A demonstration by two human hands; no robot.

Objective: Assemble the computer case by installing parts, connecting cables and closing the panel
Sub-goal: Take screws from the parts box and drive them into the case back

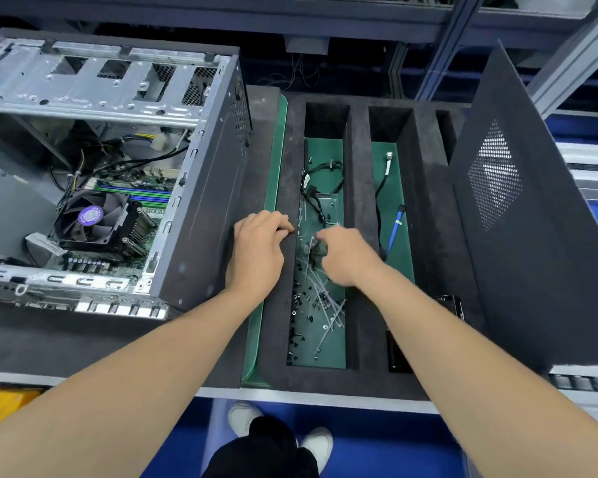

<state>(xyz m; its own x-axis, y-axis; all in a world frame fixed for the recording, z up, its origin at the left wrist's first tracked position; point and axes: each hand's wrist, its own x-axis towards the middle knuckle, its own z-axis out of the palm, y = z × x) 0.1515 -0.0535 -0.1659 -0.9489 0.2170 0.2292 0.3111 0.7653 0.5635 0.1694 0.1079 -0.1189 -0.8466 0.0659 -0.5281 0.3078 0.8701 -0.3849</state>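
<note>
We look down at a workbench from the person's own head height, both bare forearms reaching forward. On the left sits the computer case (194,208), lying open so that we see the circuit board and a black cooling fan (90,217) with a purple centre, with loose wires above it.

Just right of the case lies a dark foam tray (358,215) with long slots cut down to a green mat (273,160). The left slot holds a coiled black cable (323,179) at the far end and a scatter of small dark screws (299,305) and clear plastic ties (328,305) at the near end. The next slot holds a blue cable (395,229) beside a thin black one.

The left hand (258,251) rests palm down on the foam strip between the case and the left slot, fingers loosely bent at the slot's edge, and we see nothing in its hold. The right hand (346,258) hangs over the middle of that same slot, fingers curled downward toward the ties; the fingertips are blurred, so we cannot tell whether they have pinched anything.

At the far right the case's dark side panel (532,270), with a diamond-shaped patch of vent holes, stands tilted against the tray.
</note>
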